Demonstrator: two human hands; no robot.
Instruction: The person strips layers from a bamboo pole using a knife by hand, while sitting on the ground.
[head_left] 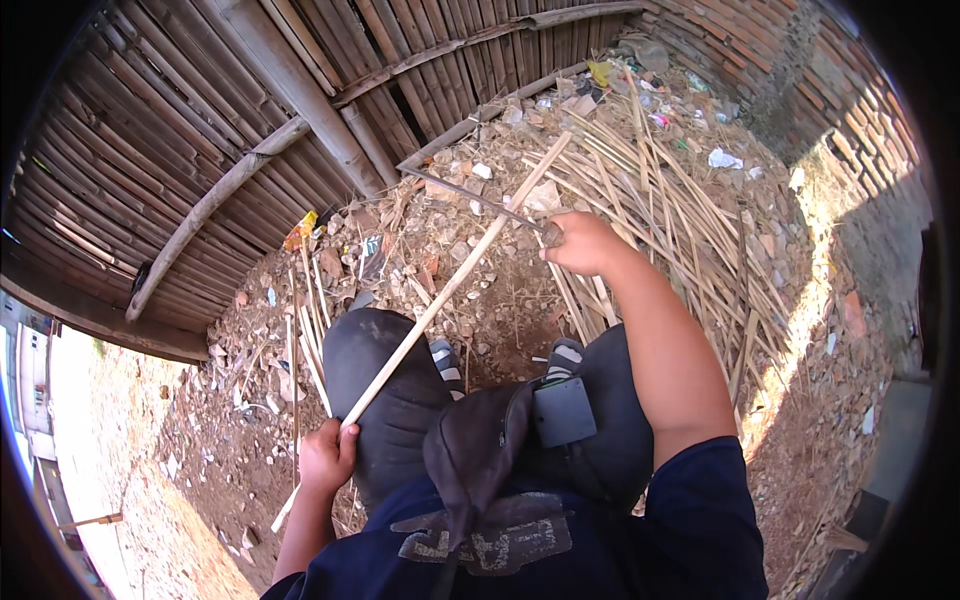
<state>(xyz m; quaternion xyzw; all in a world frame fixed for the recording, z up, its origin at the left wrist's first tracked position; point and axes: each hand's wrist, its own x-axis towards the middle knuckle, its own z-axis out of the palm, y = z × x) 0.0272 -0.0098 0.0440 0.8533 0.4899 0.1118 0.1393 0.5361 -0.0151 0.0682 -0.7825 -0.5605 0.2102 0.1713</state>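
Bamboo-slat fence [200, 130] runs across the upper left, braced by round poles. Brick wall [780, 60] curves along the upper right. Loose heap of pale split bamboo strips [690, 210] lies on the ground to the right. Rubble and stones [440, 230] at the fence foot, with scraps of litter [725, 158]. Bare reddish dirt [820, 430] in sun at lower right.

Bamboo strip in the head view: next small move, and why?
Probably draw the knife down along the bamboo strip toward the body. The right hand has a grip on the handle, with the blade lying across the strip's upper part. The left hand clamps the lower end over the knee, so the strip looks braced for a shaving stroke.
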